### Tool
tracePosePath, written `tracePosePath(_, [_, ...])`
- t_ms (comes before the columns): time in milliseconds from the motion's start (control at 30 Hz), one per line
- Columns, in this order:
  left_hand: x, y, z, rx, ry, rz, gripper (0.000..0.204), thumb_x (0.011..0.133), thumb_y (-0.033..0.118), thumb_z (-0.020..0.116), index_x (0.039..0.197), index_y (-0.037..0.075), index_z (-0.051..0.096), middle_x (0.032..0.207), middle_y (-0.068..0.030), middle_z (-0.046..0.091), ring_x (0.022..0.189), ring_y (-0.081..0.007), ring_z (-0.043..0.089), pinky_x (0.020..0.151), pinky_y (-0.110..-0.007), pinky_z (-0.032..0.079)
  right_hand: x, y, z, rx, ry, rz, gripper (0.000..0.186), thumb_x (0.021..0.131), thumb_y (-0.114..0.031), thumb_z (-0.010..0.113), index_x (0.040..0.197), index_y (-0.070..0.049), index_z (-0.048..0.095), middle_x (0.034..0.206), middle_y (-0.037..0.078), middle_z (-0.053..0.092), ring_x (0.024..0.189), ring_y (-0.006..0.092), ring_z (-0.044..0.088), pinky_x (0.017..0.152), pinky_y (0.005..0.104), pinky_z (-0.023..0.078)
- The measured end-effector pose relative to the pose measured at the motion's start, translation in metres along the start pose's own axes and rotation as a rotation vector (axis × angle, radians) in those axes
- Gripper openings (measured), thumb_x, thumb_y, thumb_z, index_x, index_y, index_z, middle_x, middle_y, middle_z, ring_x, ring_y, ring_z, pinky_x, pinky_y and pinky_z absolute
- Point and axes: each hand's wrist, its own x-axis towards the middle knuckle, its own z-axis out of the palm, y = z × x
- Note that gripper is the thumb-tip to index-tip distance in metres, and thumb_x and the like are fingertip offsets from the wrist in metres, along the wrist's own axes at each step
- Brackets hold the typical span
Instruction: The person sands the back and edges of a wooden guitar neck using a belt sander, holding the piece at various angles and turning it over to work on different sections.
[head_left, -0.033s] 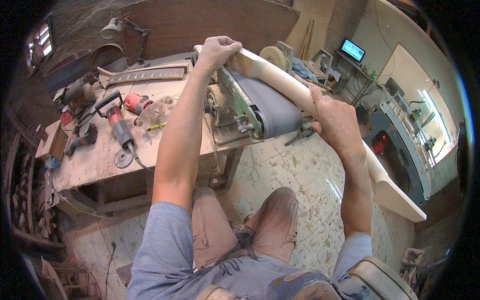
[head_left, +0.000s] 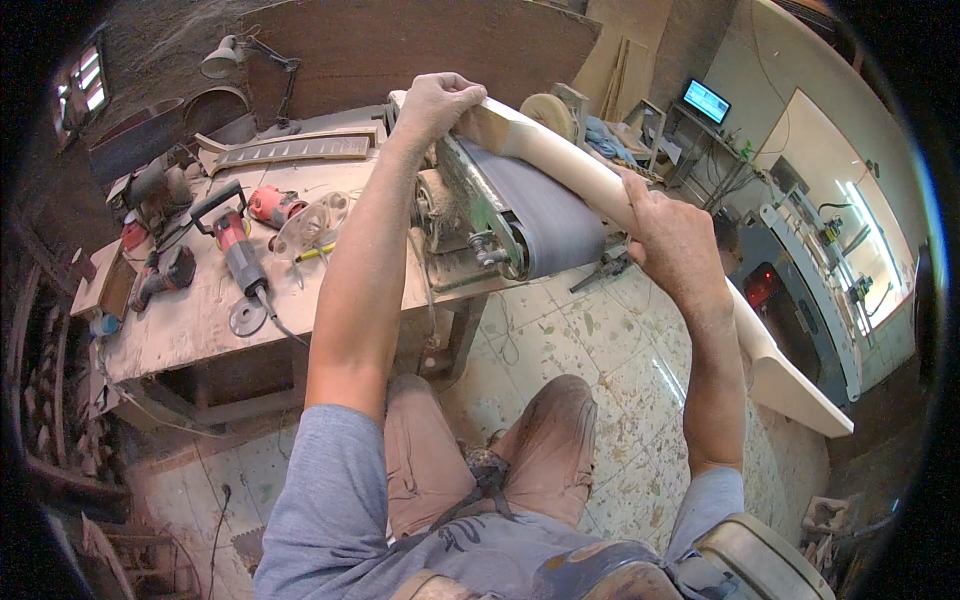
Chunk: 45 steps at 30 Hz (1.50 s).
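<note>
A pale wooden guitar neck (head_left: 565, 163) slants across the belt sander (head_left: 545, 215), from upper left to lower right. Its rounded back shows, and its flared end (head_left: 800, 392) reaches out past my right forearm. My left hand (head_left: 440, 103) is closed on the blocky upper end, fingers bent over it. Farther down the shaft, my right hand (head_left: 675, 240) grips it with the thumb side up. The wood lies along the far side of the dark sanding belt; whether it touches the belt is hard to see.
On the dusty workbench (head_left: 190, 345) to the left are a red-and-grey power tool (head_left: 238, 250), a red tool (head_left: 275, 206), a cordless tool (head_left: 165, 278) and a slatted wooden piece (head_left: 290, 150). A desk lamp (head_left: 220, 58) stands behind. A lit monitor (head_left: 706, 101) is at far right.
Almost nothing differs. The guitar neck's flared end sits a touch higher, and my right hand has shifted very slightly with it.
</note>
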Motion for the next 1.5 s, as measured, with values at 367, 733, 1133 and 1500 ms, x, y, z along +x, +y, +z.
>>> tracePosePath(367, [0.006,0.003,0.015,0.085,0.011,-0.006,0.033,0.085,0.033,0.079,0.101,0.006,0.081,0.091,-0.011,0.079,0.082,-0.0188,0.075,0.08,-0.034,0.06,0.012,0.049,0.029,0.035,0.119,-0.091,0.08,0.075,-0.011,0.084,0.145,-0.013,0.045,0.109,0.016,0.072,0.1,0.0349,0.072,0.084,0.0469,0.058])
tracePosePath(733, [0.007,0.005,0.008,0.102,-0.022,-0.045,0.034,0.089,0.034,0.08,0.104,0.003,0.08,0.091,-0.0079,0.077,0.081,-0.0147,0.07,0.076,-0.031,0.057,0.003,0.032,0.014,-0.003,0.065,-0.093,0.092,0.076,-0.013,0.083,0.155,-0.014,0.037,0.099,0.015,0.075,0.091,0.0316,0.074,0.079,0.044,0.06])
tracePosePath(1133, [0.007,0.0,0.011,0.079,-0.001,-0.017,0.031,0.091,0.032,0.078,0.101,0.003,0.079,0.086,-0.0065,0.075,0.076,-0.0143,0.069,0.071,-0.03,0.055,-0.005,0.013,0.0,-0.021,-0.01,-0.016,0.095,0.074,-0.011,0.081,0.157,-0.012,0.037,0.101,0.016,0.075,0.092,0.0327,0.074,0.084,0.0432,0.06])
tracePosePath(1500, [0.009,0.004,0.014,0.069,-0.043,-0.057,0.035,0.09,0.034,0.079,0.1,0.001,0.079,0.085,-0.0055,0.075,0.077,-0.0121,0.068,0.072,-0.03,0.055,-0.011,0.01,-0.004,-0.007,-0.001,0.002,0.091,0.075,-0.012,0.083,0.155,-0.008,0.041,0.097,0.016,0.075,0.089,0.0303,0.074,0.082,0.0419,0.06])
